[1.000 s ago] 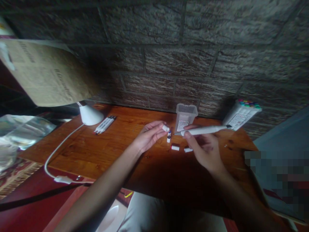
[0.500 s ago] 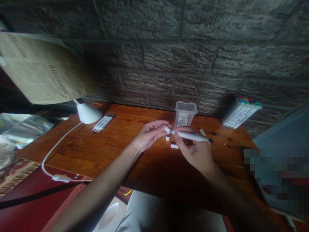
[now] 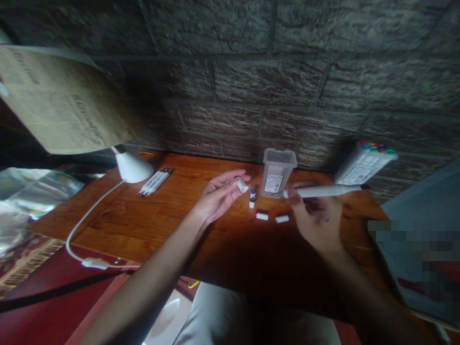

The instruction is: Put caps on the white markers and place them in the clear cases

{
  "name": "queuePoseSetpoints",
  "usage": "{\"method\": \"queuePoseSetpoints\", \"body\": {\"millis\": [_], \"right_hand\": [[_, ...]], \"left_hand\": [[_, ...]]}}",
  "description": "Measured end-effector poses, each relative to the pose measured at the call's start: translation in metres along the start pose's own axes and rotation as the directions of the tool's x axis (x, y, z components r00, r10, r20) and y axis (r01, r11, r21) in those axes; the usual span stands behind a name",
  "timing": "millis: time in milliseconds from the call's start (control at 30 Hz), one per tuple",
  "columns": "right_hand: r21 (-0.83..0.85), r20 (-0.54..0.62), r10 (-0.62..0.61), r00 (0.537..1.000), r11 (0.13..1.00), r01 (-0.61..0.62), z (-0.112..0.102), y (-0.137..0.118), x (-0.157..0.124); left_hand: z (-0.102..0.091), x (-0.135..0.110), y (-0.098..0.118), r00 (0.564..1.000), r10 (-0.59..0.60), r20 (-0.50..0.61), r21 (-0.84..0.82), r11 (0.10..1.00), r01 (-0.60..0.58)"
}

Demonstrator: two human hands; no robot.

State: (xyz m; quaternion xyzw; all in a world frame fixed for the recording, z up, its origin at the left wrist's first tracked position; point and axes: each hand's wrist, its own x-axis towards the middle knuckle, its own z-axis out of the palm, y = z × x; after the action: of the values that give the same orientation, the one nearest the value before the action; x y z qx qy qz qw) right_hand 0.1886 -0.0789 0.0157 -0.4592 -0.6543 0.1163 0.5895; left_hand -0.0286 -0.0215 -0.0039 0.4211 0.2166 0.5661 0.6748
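So the left hand (image 3: 219,194) is pinching a small white cap (image 3: 242,184) between thumb and fingertips, held up just over the table (image 3: 151,225). The right hand (image 3: 316,215) is closed round a white marker (image 3: 323,191), which lies roughly level with its dark tip pointing right and its near end aimed back at the cap. Cap and marker are apart, with a clear gap between them.

Down on the wood between the hands there's one cap standing up (image 3: 252,198) and two more lying flat (image 3: 262,216) (image 3: 282,219). An empty clear box (image 3: 277,172) sits just behind them, and a full box of markers (image 3: 362,165) is off to the right by the wall. A few more markers (image 3: 155,182) lie next to the lamp base (image 3: 132,167).

Risk as I see it: the loose caps look the same, so it'd be easy to mix them up. That pinch on the cap is light too; a fumble drops it, and it could roll off the edge. A bare tip could also smear fingers or wood
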Motion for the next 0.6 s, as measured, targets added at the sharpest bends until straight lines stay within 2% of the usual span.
{"method": "queuePoseSetpoints", "body": {"millis": [267, 600], "right_hand": [[0.105, 0.014, -0.146, 0.989, 0.984, 0.144, 0.010, -0.014, -0.008], [0.143, 0.178, -0.101, 0.979, 0.987, 0.075, 0.020, -0.007, -0.017]], "left_hand": [[0.003, -0.001, 0.001, 0.997, 0.011, 0.078, -0.035, 0.999, -0.008], [0.007, -0.003, -0.003, 0.989, 0.004, 0.145, 0.002, 1.000, -0.004]]}}
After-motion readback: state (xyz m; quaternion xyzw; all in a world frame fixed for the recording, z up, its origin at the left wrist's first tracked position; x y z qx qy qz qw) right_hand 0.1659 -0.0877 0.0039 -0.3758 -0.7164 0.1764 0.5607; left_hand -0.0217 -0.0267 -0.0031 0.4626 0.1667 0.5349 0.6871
